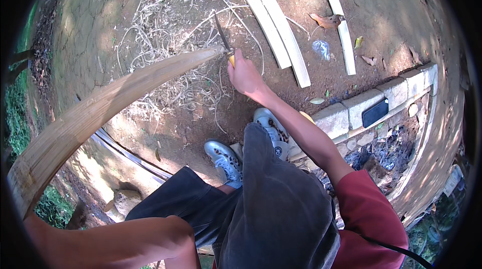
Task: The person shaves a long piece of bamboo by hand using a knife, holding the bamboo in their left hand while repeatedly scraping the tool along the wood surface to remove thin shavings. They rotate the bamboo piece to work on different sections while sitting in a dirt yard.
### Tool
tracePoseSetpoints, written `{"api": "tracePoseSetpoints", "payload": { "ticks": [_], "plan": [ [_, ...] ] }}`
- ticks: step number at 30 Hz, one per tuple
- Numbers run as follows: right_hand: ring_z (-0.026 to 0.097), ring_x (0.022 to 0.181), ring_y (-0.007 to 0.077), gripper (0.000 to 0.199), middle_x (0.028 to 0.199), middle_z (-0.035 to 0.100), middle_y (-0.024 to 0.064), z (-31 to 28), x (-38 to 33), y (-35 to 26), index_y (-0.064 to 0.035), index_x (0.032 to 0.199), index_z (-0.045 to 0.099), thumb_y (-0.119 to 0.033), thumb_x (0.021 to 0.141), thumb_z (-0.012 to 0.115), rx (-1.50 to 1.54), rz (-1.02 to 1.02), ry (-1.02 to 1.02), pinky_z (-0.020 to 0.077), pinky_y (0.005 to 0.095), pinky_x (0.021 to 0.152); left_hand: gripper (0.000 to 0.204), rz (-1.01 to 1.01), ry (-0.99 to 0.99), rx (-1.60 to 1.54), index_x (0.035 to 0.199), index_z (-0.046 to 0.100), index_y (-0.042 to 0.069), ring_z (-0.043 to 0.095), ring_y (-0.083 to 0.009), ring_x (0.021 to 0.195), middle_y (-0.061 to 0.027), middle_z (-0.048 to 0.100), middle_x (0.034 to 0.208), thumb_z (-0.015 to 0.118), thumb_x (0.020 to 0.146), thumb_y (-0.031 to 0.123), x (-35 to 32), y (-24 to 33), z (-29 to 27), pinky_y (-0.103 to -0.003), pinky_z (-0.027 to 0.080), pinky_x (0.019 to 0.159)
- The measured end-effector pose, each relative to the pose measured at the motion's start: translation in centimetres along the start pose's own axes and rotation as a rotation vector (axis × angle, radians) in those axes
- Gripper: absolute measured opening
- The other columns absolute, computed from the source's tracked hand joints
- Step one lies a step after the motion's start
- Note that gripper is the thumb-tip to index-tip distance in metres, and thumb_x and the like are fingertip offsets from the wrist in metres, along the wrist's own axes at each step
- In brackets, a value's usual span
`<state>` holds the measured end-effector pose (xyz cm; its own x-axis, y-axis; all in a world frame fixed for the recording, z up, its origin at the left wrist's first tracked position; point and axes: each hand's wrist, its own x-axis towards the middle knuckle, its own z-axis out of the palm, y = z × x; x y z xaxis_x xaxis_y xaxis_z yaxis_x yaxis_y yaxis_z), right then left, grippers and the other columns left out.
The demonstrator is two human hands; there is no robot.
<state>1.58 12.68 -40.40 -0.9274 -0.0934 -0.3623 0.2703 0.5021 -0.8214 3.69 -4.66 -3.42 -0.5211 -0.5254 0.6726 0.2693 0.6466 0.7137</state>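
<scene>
My right hand (245, 74) is closed around the yellow handle of a knife (222, 32). Its dark, narrow blade points away from me, just beyond the far end of a long wooden strip (100, 101). The strip is pale brown and looks curved in this view, running from the lower left rim up to the knife. My left forearm (105, 239) reaches to the strip's near end at the left rim, where the hand's fingers are hidden. Beneath the strip's far part, a heap of thin curled shavings (160, 38) covers the dirt.
Several pale strips (275, 23) lie on the ground ahead, with a dry brown leaf (327, 21) and crumpled clear plastic (321, 49) nearby. A black phone (375, 113) rests on the low block edging (331, 122) at right. Charred debris (384, 156) lies behind it. My shoes (224, 161) stand below the heap.
</scene>
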Motion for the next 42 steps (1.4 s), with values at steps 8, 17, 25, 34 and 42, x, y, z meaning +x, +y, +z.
{"api": "tracePoseSetpoints", "payload": {
  "ticks": [8, 17, 25, 34, 42],
  "plan": [
    [0.062, 0.064, 0.0466, 0.026, 0.066, 0.059, 0.0308, 0.3, -0.3, -0.7, 0.0116, 0.105, 0.040, -0.009, 0.091, 0.047, -0.052, -0.005, -0.045, 0.0501, 0.0530, 0.063, 0.026, 0.005, -0.002, -0.004, 0.071, 0.026, 0.004, 0.033, -0.0214, 0.058, -0.0138, 0.029, 0.067, 0.025, 0.092, 0.019, 0.1, 0.3, 0.2, -0.029, 0.030, 0.054],
    [0.062, 0.060, 0.0435, 0.023, 0.064, 0.059, 0.0290, -1.6, -0.4, -1.6, 0.0106, 0.101, 0.040, -0.010, 0.093, 0.046, 0.107, -0.044, 0.033, 0.0495, 0.0497, 0.057, 0.027, 0.010, 0.007, 0.008, 0.068, 0.026, 0.006, 0.032, -0.0202, 0.056, -0.0124, 0.028, 0.065, 0.025, 0.092, 0.019, 0.2, 0.3, 0.0, -0.028, 0.029, 0.052],
    [0.062, 0.068, 0.0487, 0.019, 0.067, 0.059, 0.0321, 3.0, 0.8, 4.4, 0.0108, 0.100, 0.041, -0.006, 0.091, 0.044, -0.136, 0.106, -0.052, 0.0503, 0.0517, 0.064, 0.028, 0.002, 0.004, -0.017, 0.066, 0.026, 0.007, 0.031, -0.0191, 0.054, -0.0112, 0.028, 0.062, 0.026, 0.091, 0.019, 0.4, 0.5, 0.4, -0.027, 0.028, 0.050],
    [0.062, 0.068, 0.0489, 0.024, 0.065, 0.059, 0.0319, -1.8, -0.8, -2.8, 0.0086, 0.100, 0.040, -0.013, 0.092, 0.047, 0.119, -0.060, 0.075, 0.0485, 0.0545, 0.063, 0.030, 0.012, 0.026, 0.017, 0.064, 0.026, 0.008, 0.030, -0.0179, 0.051, -0.0098, 0.028, 0.059, 0.026, 0.091, 0.019, 1.0, 0.8, 0.3, -0.026, 0.027, 0.049],
    [0.062, 0.083, 0.0493, 0.026, 0.082, 0.061, 0.0357, 1.1, 0.0, 2.7, 0.0105, 0.107, 0.041, -0.011, 0.091, 0.044, -0.118, 0.147, -0.119, 0.0496, 0.0535, 0.076, 0.031, 0.002, 0.039, 0.023, 0.061, 0.026, 0.010, 0.030, -0.0168, 0.049, -0.0085, 0.028, 0.057, 0.026, 0.091, 0.019, 1.3, 1.5, 1.7, -0.025, 0.026, 0.047]
  ]
}}
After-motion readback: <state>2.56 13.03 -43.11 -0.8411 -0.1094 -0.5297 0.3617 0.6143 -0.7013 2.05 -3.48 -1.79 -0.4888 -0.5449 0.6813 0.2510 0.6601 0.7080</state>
